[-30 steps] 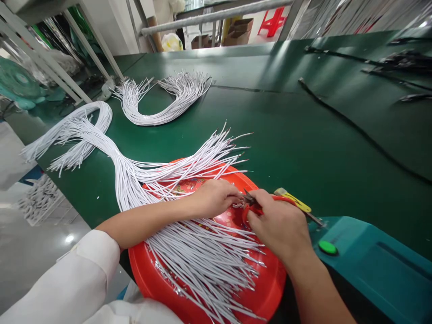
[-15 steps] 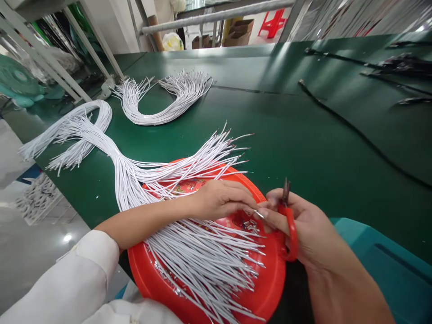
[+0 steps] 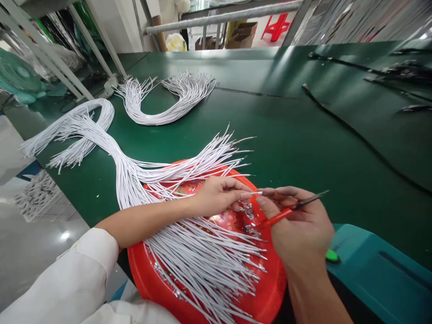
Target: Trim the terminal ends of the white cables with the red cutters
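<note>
My left hand (image 3: pixel 219 195) reaches over the red basin (image 3: pixel 275 281), its fingertips pinching one white wire (image 3: pixel 255 193) near the end. Close against that tip are the thumb and fingers of my right hand (image 3: pixel 302 225), which also keeps a pair of red-handled scissors (image 3: pixel 281 217) in its grip, dark blades pointing right. Whether the right fingertips touch the wire I cannot tell. Small silvery metal pieces (image 3: pixel 248 209) lie in the basin under my hands. A thick bundle of white wires (image 3: pixel 202 256) with metal-tipped ends fans across the basin beneath my left forearm.
More white wire bundles (image 3: pixel 158 118) lie on the green table (image 3: pixel 270 126) behind and to the left. A teal machine housing (image 3: pixel 378 265) with a green button stands at the right. Black cables (image 3: pixel 357 132) stretch over the right side; a metal rack (image 3: pixel 97 40) rises at the left.
My right hand went from holding the scissors at my left fingertips to bringing its own fingers to the wire end. The scissors turned from blades up to blades right.
</note>
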A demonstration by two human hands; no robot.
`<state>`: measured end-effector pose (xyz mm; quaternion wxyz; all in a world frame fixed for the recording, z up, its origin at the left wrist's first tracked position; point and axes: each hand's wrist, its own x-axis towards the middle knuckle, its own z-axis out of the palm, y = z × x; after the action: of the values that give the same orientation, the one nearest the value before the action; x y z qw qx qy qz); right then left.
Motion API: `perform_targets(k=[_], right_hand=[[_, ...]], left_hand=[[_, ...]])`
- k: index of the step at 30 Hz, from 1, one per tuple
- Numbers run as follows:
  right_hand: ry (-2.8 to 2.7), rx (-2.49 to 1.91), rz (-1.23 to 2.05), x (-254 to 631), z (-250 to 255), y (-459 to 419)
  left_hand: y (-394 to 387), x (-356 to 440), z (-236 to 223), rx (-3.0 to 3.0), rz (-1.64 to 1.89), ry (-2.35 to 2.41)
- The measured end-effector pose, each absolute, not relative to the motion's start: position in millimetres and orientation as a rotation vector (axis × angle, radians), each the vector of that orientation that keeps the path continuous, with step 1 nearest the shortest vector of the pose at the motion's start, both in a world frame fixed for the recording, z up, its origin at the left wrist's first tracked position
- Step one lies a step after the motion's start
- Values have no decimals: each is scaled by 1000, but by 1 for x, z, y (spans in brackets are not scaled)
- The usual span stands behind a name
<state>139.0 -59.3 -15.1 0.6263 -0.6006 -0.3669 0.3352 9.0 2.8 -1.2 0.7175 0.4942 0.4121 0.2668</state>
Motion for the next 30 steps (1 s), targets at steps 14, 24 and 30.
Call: perform_targets(k=[14, 24, 30], right_hand=[[-735, -1376, 790, 129, -14, -58], [-685, -1308, 822, 126, -17, -58], [-473, -1254, 1014, 130, -24, -50]], left_hand=[[-5, 11, -8, 1116, 691, 887], [-9, 8, -9, 1966, 911, 1022], [-3, 9, -12, 1695, 693, 991]])
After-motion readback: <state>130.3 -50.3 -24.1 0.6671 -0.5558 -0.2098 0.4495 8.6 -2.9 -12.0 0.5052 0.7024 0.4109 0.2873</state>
